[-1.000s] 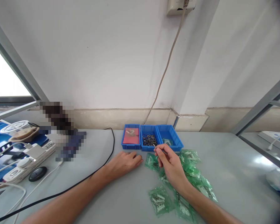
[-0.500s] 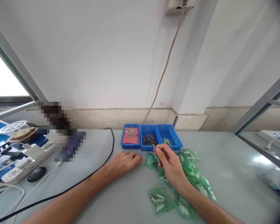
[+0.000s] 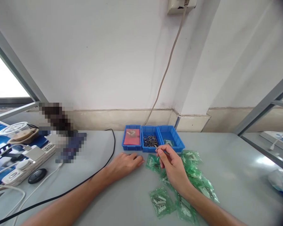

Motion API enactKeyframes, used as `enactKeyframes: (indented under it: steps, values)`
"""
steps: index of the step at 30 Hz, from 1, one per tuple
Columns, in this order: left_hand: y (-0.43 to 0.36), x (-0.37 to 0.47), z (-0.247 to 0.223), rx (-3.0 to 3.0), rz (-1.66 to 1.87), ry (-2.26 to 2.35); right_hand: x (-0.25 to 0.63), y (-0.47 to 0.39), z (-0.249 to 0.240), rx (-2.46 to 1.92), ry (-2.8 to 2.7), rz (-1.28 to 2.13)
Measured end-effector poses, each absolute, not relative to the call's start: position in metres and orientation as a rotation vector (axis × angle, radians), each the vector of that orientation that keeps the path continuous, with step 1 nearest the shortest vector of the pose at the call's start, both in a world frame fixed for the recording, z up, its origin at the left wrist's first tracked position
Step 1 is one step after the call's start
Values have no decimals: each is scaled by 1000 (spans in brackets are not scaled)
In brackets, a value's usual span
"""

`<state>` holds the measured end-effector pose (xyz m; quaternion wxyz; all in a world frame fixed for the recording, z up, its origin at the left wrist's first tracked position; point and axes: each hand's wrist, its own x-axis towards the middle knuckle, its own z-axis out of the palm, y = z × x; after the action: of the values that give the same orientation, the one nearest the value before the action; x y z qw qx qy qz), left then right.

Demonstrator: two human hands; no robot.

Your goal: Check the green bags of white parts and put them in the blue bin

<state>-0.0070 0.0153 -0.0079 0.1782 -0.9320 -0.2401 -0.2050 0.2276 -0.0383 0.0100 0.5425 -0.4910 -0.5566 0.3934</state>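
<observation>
My left hand (image 3: 127, 162) rests palm down on the grey table, fingers loosely curled, in front of the left blue bin (image 3: 132, 147), which holds a pink sheet and small pale pieces. Thumb and forefinger of my right hand (image 3: 171, 164) pinch a small metal pin (image 3: 156, 147) at the front edge of the middle blue bin. Many metal pins (image 3: 150, 141) lie in that bin. The right blue bin (image 3: 176, 139) has a small packet inside. Green plastic bags (image 3: 162, 202) with metal and white parts lie beneath and around my right forearm.
A black cable (image 3: 85, 181) crosses the table at left, near a black mouse (image 3: 37, 176) and a power strip (image 3: 14, 177). A lidded cup (image 3: 20, 131) stands behind the strip. A wall (image 3: 108, 62) rises behind the bins.
</observation>
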Motion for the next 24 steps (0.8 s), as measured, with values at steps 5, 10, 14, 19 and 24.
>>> enactKeyframes:
  steps: [5,10,14,19,24]
  values:
    - [16,-8,-10,-2643,-570,-681,227,-39,10,-1176,-1326,912]
    - [15,-8,-7,-2648,-577,-671,228,-38,9,-1177,-1329,924]
    - [13,-7,-5,-2636,-602,-659,228,-39,9,-1171,-1334,928]
    - [15,-6,-8,-2598,-651,-652,228,-39,8,-1158,-1330,934]
    - [15,-5,-8,-2588,-635,-648,228,-39,7,-1155,-1332,943]
